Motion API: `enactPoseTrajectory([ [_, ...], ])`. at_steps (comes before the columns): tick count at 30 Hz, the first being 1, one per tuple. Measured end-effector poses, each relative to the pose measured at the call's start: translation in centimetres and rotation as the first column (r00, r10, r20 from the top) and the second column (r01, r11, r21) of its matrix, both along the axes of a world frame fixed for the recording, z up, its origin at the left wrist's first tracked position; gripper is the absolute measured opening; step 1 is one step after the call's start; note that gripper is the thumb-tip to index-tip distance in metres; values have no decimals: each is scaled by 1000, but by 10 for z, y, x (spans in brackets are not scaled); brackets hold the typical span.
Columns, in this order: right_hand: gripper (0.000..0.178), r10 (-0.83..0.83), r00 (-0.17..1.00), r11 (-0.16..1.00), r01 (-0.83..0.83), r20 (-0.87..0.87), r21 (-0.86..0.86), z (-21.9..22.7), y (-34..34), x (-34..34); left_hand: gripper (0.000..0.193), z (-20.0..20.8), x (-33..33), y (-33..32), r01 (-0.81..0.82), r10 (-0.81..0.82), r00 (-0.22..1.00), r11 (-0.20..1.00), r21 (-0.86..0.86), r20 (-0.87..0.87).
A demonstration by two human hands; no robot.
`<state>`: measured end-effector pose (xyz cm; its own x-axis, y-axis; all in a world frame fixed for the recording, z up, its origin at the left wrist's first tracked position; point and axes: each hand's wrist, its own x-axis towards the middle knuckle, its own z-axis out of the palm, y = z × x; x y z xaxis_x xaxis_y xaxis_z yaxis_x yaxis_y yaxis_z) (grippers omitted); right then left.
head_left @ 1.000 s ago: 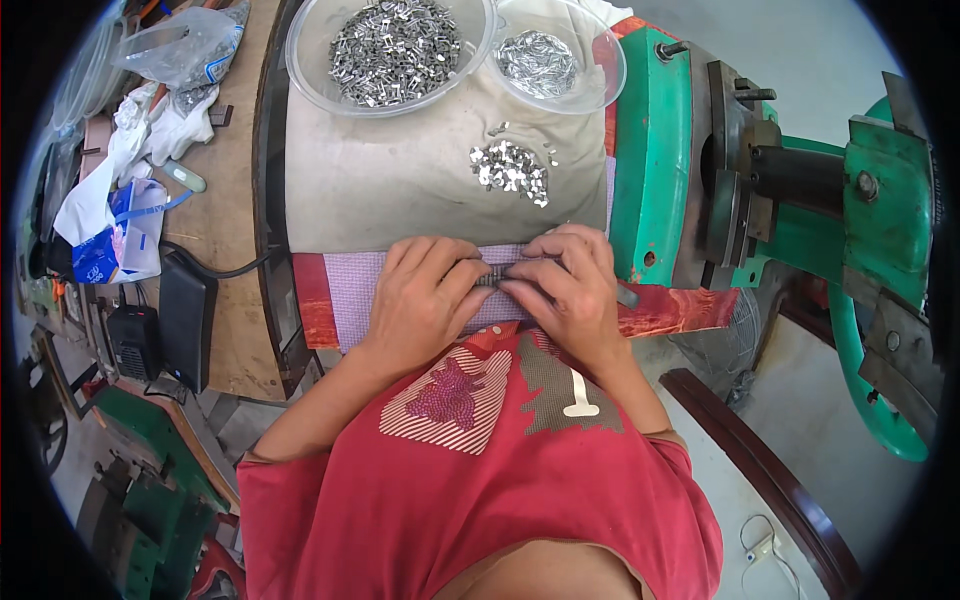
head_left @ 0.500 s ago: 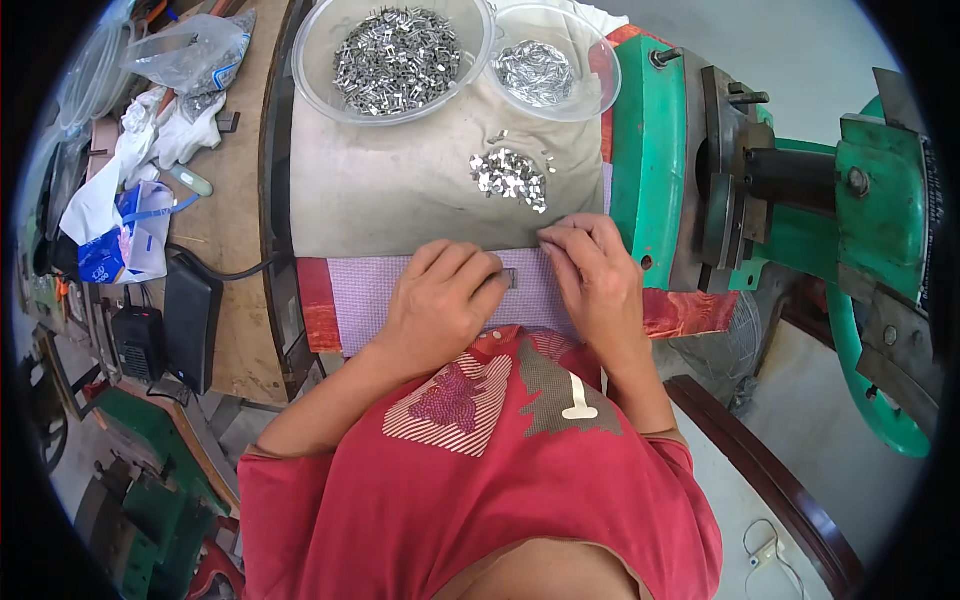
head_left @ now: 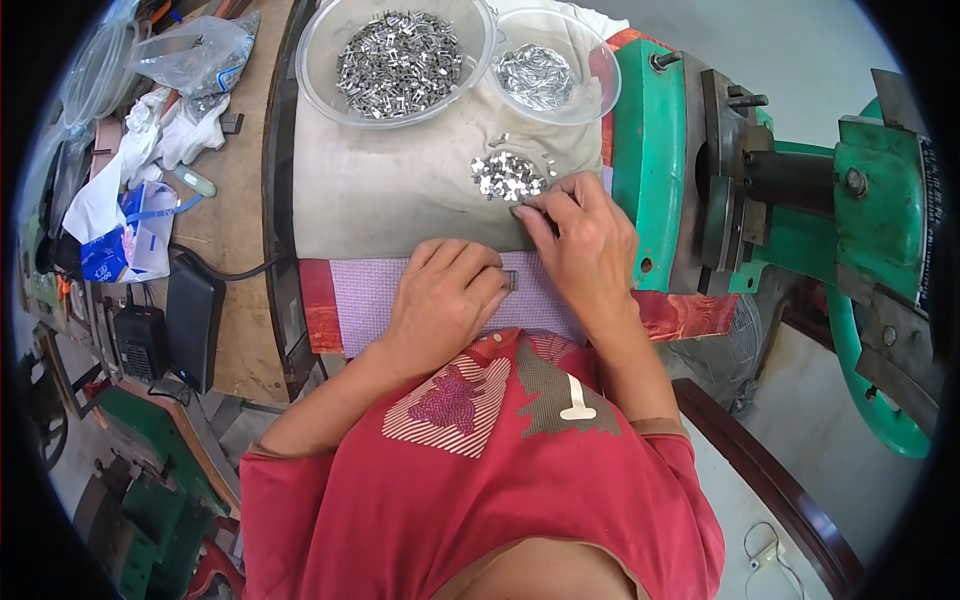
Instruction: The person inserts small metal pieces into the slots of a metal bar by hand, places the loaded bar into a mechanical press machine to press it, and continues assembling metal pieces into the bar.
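My left hand (head_left: 445,295) rests on the lilac checked cloth, fingers curled. Its thumb and fingertips close on a small dark metal block (head_left: 512,281), mostly covered by the hand. Farther forward, my right hand (head_left: 588,235) lies over the grey cloth with thumb and forefinger pinched together. Those fingertips are at the near right edge of a small pile of shiny metal pieces (head_left: 505,176). Whatever is between them is too small to make out.
Beyond the pile stand a large clear tub (head_left: 398,70) of small metal parts and a smaller clear tub (head_left: 540,75) of thin silvery pieces. A green machine (head_left: 650,170) borders the right side. At left, a wooden bench (head_left: 235,320) carries a tissue pack (head_left: 125,245) and plastic bags.
My right hand has moved forward and slightly left, from the near edge of the grey cloth to the pile. The left hand stays at the dark block.
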<state>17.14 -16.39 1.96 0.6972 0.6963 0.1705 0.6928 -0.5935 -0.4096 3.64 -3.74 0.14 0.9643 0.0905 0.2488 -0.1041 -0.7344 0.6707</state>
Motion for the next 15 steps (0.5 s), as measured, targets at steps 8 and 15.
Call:
enactPoseTrajectory([
  [8, 12, 16, 999, 1000, -15, -52, 11, 5, -5, 3, 26, 5, -5, 7, -15, 13, 999, 999, -51, -40],
  [15, 11, 154, 949, 976, -102, -277, 192, 14, -27, -25, 27, 5, -15, 13, -36, 33, 997, 998, -50, -69],
])
